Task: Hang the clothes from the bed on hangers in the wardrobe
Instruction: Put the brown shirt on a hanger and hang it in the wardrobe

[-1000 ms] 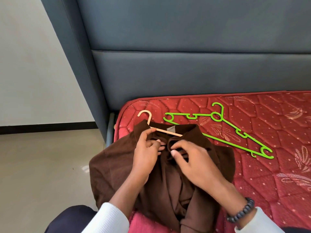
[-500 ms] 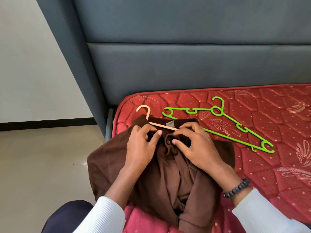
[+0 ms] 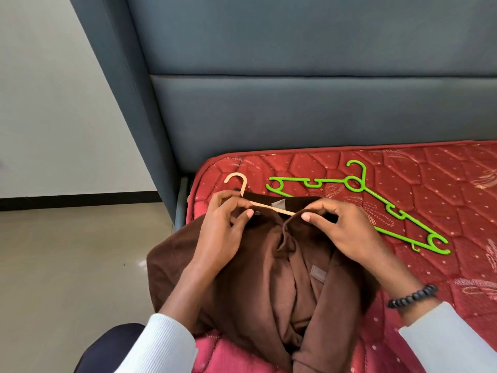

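Observation:
A brown shirt [image 3: 271, 275] lies front-up on the corner of the red mattress [image 3: 403, 168], its left side hanging over the bed's edge. A beige hanger [image 3: 243, 185] sits inside its collar, hook sticking out at the top left. My left hand [image 3: 223, 232] pinches the left side of the collar and placket. My right hand [image 3: 341, 230] pinches the right side of the collar, and the neck opening is spread apart between them. A green hanger [image 3: 357, 184] lies flat on the mattress just behind the shirt.
A tall grey padded headboard [image 3: 295, 103] rises right behind the mattress. To the left lie a beige tiled floor [image 3: 67, 265] and a white wall with a dark skirting. My dark trouser knee [image 3: 113, 348] shows at the bottom left.
Both hands have moved apart from the middle of the placket to the two sides of the collar, and the shirt's neck now lies open with more of the beige hanger showing.

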`<control>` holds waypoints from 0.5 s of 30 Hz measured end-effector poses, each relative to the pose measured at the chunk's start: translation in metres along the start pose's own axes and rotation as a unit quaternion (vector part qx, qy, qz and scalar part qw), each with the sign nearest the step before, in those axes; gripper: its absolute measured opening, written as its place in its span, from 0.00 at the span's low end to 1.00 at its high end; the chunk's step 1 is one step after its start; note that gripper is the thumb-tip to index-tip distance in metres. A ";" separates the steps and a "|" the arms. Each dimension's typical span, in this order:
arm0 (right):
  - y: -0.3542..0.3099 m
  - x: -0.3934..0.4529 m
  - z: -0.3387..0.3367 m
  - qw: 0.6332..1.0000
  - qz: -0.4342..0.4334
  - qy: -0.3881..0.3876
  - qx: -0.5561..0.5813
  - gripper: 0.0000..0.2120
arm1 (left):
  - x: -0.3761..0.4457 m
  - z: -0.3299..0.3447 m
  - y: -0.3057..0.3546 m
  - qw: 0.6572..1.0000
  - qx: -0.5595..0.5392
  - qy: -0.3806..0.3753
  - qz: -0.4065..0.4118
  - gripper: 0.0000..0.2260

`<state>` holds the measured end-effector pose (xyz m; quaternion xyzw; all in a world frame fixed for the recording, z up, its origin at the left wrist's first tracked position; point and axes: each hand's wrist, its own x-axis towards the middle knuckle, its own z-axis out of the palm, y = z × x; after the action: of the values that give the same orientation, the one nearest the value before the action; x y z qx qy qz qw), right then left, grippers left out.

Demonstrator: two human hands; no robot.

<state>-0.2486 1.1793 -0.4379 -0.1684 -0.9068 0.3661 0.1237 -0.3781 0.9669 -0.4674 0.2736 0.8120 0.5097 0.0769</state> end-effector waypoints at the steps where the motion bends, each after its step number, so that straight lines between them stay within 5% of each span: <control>1: -0.001 -0.001 -0.005 0.999 -0.010 -0.031 -0.010 0.08 | 0.002 0.000 0.002 0.999 -0.033 -0.008 0.004 0.04; 9: -0.038 0.030 -0.004 0.965 -0.222 -0.059 -0.129 0.10 | 0.026 0.017 0.007 0.989 -0.140 -0.040 -0.002 0.03; 15: -0.042 0.036 0.025 0.962 -0.229 -0.071 -0.128 0.08 | 0.035 0.015 -0.004 0.972 -0.216 -0.091 -0.022 0.09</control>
<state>-0.2989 1.1495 -0.4227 0.0559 -0.9669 0.2198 0.1167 -0.4033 0.9957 -0.4729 0.2779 0.6784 0.6438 0.2194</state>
